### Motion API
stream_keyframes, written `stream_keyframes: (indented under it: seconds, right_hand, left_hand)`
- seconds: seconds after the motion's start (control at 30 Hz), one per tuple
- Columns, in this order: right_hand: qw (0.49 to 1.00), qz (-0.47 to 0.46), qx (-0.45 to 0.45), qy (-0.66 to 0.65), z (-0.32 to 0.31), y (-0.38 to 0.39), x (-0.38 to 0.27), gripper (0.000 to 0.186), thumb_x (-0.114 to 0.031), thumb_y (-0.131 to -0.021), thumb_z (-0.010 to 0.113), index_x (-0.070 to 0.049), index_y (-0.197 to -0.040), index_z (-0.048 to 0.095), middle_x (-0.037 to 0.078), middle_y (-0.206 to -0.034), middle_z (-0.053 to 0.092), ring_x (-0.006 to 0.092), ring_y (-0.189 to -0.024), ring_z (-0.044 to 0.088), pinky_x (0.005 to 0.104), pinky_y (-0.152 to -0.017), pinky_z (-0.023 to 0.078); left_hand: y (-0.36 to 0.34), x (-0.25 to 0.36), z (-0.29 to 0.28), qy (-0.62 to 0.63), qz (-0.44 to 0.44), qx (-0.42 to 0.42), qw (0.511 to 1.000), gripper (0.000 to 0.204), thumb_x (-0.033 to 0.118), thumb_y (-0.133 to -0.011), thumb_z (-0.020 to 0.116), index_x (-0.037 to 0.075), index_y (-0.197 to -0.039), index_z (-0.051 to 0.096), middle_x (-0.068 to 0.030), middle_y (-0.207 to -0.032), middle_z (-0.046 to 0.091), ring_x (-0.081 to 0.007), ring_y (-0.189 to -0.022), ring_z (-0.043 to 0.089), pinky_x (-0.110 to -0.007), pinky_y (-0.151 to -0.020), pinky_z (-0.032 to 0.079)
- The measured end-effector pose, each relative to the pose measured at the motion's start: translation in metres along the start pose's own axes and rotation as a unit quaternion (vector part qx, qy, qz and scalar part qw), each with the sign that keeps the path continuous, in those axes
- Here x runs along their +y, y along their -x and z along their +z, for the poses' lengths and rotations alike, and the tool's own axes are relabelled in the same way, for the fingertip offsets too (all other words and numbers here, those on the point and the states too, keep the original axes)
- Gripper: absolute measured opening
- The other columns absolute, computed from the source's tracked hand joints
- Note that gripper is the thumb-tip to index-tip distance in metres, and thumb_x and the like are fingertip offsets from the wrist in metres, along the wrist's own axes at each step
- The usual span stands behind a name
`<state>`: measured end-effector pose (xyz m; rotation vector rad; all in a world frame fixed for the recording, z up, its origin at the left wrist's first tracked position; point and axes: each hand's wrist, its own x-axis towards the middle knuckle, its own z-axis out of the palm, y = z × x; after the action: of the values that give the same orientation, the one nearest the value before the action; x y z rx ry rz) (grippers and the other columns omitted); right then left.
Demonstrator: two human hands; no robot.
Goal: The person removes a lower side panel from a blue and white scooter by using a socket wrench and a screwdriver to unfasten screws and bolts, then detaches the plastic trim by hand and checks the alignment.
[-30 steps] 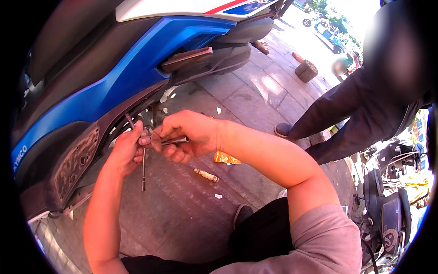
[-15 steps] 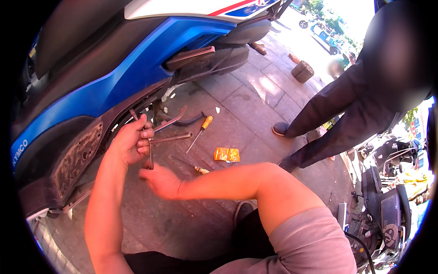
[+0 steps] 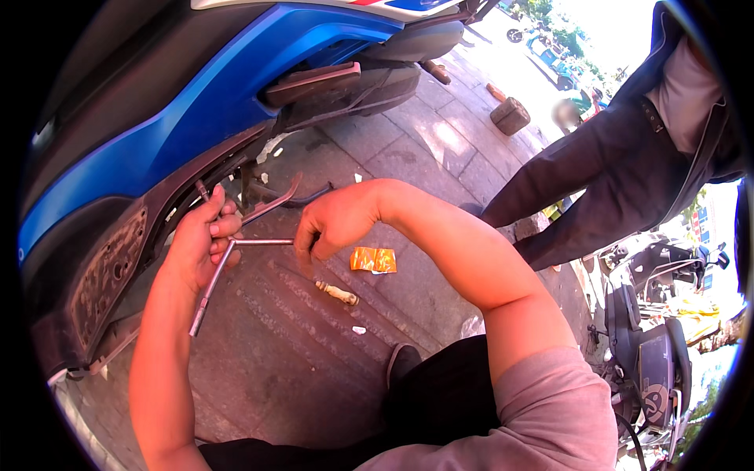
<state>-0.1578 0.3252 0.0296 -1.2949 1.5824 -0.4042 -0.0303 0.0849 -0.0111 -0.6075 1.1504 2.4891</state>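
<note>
A three-way socket wrench (image 3: pixel 206 294) reaches up to the underside of a blue scooter (image 3: pixel 157 149), where one leg meets the dark lower trim. My left hand (image 3: pixel 206 231) is closed around the wrench near its hub. At the end of the leg pointing right, my right hand (image 3: pixel 339 220) has its fingers curled down over the metal. The third leg slants down towards my left forearm, free of both hands. Just below my right hand, a screwdriver with a pale yellow handle (image 3: pixel 338 293) lies on the paving.
An orange packet (image 3: pixel 373 260) lies right of the screwdriver. The scooter's kickstand (image 3: pixel 275 198) juts out beyond my left hand. A person in dark trousers (image 3: pixel 581 173) stands at the right, with a wooden block (image 3: pixel 510 116) farther off. Another scooter (image 3: pixel 652 361) is parked at the far right.
The wrench has turned, and my right hand has moved up and right from the lower leg to the right-pointing one. It now covers where the yellow-handled screwdriver lay. The view has shifted slightly.
</note>
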Motion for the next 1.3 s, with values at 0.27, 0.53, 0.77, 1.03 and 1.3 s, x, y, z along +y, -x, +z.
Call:
stream_keyframes:
  seconds: [0.27,0.53,0.77,1.03,1.3]
  right_hand:
    - [0.945,0.032,0.110,-0.306,0.018,0.004,0.023,0.025,-0.029,-0.106,0.065,-0.005,-0.113,0.068,-0.003,-0.077,0.053,0.0093,-0.070,0.051,0.0301,-0.067,0.043]
    - [0.952,0.030,0.188,-0.241,0.052,-0.023,0.027,0.034,-0.039,-0.107,0.061,-0.010,-0.102,0.078,-0.003,-0.074,0.056,0.0098,-0.070,0.051,0.0322,-0.066,0.043]
    - [0.965,0.111,0.239,0.012,0.040,-0.006,-0.023,0.035,-0.041,-0.100,0.065,-0.010,-0.101,0.082,0.012,-0.095,0.077,0.0292,-0.100,0.072,0.0446,-0.088,0.054]
    - [0.817,0.017,0.056,-0.574,0.007,0.007,-0.066,0.030,-0.029,-0.098,0.051,-0.006,-0.102,0.070,0.009,-0.072,0.064,0.0167,-0.060,0.059,0.0400,-0.068,0.054]
    - [0.625,-0.137,0.200,-0.742,0.141,-0.111,-0.131,0.025,-0.027,-0.107,0.054,-0.007,-0.120,0.050,0.007,-0.088,0.067,0.0196,-0.068,0.065,0.0398,-0.065,0.056]
  left_hand:
    - [0.005,0.003,0.004,0.023,0.011,0.012,1.000,0.036,0.049,-0.111,0.050,0.018,-0.093,0.049,0.0125,-0.059,0.034,-0.0027,-0.044,0.025,-0.022,-0.043,0.023]
    - [0.022,-0.003,-0.007,-0.088,0.017,0.055,0.994,0.023,0.036,-0.108,0.058,0.016,-0.098,0.061,0.0082,-0.073,0.053,-0.0028,-0.052,0.035,-0.021,-0.047,0.028]
    - [0.035,-0.003,-0.006,-0.271,0.062,0.115,0.954,0.034,0.047,-0.102,0.069,0.016,-0.091,0.060,0.0094,-0.065,0.044,-0.0030,-0.048,0.030,-0.022,-0.042,0.022]
    - [0.034,-0.003,0.008,-0.321,0.049,0.094,0.941,0.038,0.049,-0.104,0.065,0.011,-0.099,0.066,0.0036,-0.071,0.053,-0.0062,-0.056,0.041,-0.023,-0.048,0.028]
    - [0.022,-0.006,-0.017,-0.304,0.057,0.118,0.944,0.034,0.043,-0.105,0.066,0.009,-0.098,0.066,-0.0028,-0.074,0.062,-0.0082,-0.057,0.047,-0.025,-0.049,0.034]
